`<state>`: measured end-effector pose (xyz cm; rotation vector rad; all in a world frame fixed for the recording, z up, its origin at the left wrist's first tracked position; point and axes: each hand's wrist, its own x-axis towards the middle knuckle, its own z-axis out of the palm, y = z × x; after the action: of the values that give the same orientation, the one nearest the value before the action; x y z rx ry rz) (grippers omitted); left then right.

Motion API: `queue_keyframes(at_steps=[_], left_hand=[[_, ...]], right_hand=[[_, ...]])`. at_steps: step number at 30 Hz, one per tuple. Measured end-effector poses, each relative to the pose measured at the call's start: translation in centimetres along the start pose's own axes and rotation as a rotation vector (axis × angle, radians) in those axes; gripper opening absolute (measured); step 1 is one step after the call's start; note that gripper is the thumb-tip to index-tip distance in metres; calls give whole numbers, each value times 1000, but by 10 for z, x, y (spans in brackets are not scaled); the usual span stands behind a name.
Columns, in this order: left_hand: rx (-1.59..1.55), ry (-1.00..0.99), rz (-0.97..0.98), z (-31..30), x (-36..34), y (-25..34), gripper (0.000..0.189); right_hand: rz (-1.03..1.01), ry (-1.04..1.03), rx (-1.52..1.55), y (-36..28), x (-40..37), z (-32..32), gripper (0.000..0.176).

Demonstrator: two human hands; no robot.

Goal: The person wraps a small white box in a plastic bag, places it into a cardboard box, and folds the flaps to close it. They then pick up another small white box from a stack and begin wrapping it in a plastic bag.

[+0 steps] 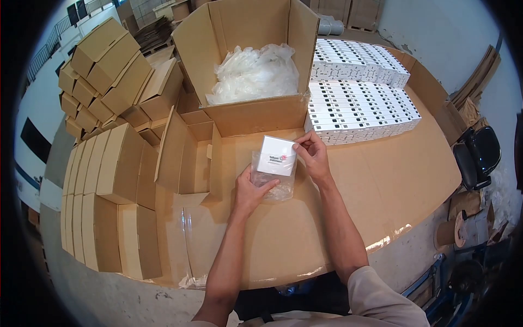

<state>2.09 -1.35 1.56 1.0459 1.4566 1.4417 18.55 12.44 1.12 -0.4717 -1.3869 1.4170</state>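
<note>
A small white printed box sits partly inside a clear plastic bag, its upper part sticking out of the bag's mouth. My left hand grips the bag and the lower part of the box, thumb across the front. At the box's upper right corner, my right hand pinches the edge between thumb and fingers. Just to the left stands an open brown carton with its flap raised. Behind my hands is a large open carton holding a heap of clear plastic bags.
White boxes stand in tight rows at the back right of the cardboard-covered table. Brown cartons are stacked along the left, with more cartons piled behind. A black chair is beyond the table's right edge.
</note>
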Motion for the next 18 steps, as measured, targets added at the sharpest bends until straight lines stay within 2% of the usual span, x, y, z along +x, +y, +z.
queue_keyframes(at_steps=[6,9,12,18], left_hand=[[-95,18,25,-1,2,-8,37],[-128,74,-8,-1,7,-16,29],[-122,154,39,4,8,-17,28],[-52,204,11,2,14,-30,25]], right_hand=[[-10,-2,-64,3,0,-1,11],[6,-16,-75,5,-1,0,12],[79,-18,-112,4,-3,2,18],[227,-127,-176,-16,-26,7,63]])
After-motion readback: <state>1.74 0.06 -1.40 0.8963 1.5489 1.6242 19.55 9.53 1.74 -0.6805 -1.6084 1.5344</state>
